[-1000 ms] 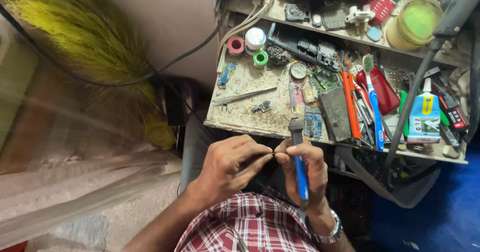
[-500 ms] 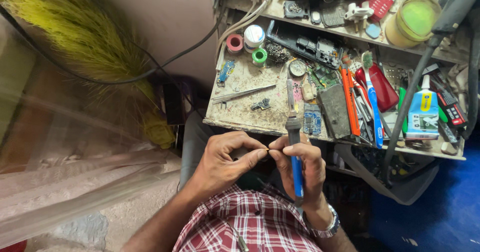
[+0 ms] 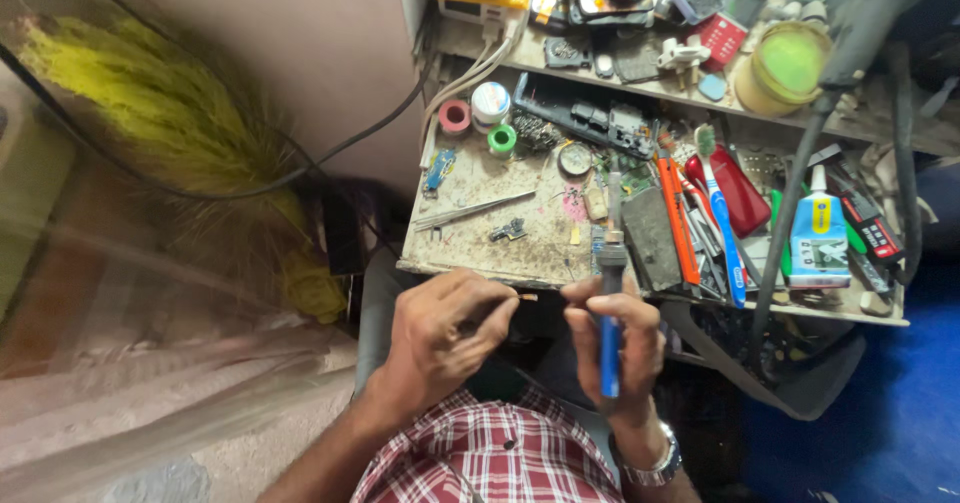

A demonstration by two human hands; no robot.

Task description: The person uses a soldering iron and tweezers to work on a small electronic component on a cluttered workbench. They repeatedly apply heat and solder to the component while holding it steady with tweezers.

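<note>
Hands meet just below the near edge of the workbench (image 3: 480, 253), over the lap.

Right hand (image 3: 612, 348): fist wrapped tight round the blue handle of a soldering iron (image 3: 609, 308), held upright, metal tip pointing up toward the bench. Handle end sticks out below the palm. Wristwatch (image 3: 655, 463) on that wrist.

Left hand (image 3: 445, 338): thumb and forefinger pinched narrow on a small thin part (image 3: 520, 296), its pale tip poking out to the right, just beside the right hand's fingers. Too small to tell what it is. Rest of the fingers curled in.

Packages and labels on the bench:
- glue bottle (image 3: 818, 233), white nozzle, blue and yellow label, standing at the right
- flat red case (image 3: 740, 188) lying just left of it, a toothbrush (image 3: 720, 213) with blue handle across it
- orange-handled tool (image 3: 675, 218) lying lengthwise beside a dark grey block (image 3: 652, 238)
- three tape rolls at the back left: red (image 3: 455, 116), white and blue (image 3: 490, 101), green (image 3: 502, 140)
- round tub (image 3: 783, 65) with yellow-green contents on the upper shelf, right
- tweezers (image 3: 470, 210) lying flat on bare bench, left of centre

Black cable (image 3: 330, 153) runs along the wall to the left.
</note>
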